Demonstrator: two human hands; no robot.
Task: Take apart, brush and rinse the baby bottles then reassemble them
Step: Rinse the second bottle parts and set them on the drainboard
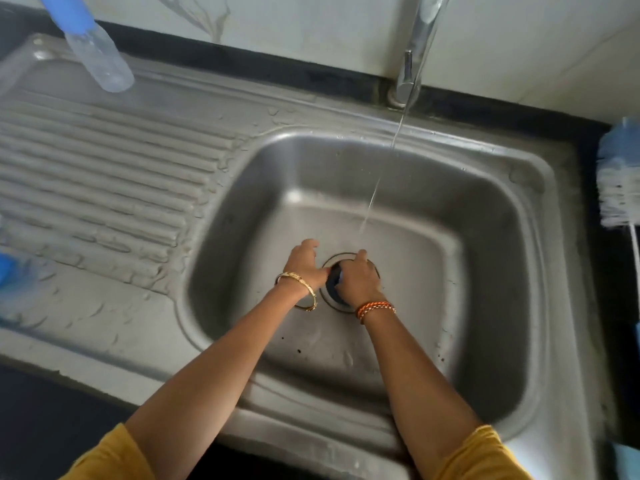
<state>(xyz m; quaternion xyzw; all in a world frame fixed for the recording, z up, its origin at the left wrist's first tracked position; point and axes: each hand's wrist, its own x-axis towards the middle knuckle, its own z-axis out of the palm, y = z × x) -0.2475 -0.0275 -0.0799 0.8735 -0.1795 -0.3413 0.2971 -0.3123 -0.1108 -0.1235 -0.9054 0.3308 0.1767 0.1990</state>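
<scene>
A clear baby bottle [100,57] with a blue cap lies on the drainboard at the top left. A second bottle [15,275], blue and clear, is cut off by the left edge. The bottle brush [620,181], with white and blue bristles, lies on the counter at the right. Both my hands are low in the sink basin [485,271], over the drain [334,289]. My left hand [306,265] has loose fingers with nothing seen in it. My right hand [358,278] curls over the drain, and its palm is hidden. A thin stream of water [372,199] falls just beyond my fingers.
The steel tap [412,57] stands at the back of the sink and is running. The ribbed drainboard [104,174] on the left is wet. A light blue object [627,459] sits at the bottom right edge. Dark counter surrounds the sink.
</scene>
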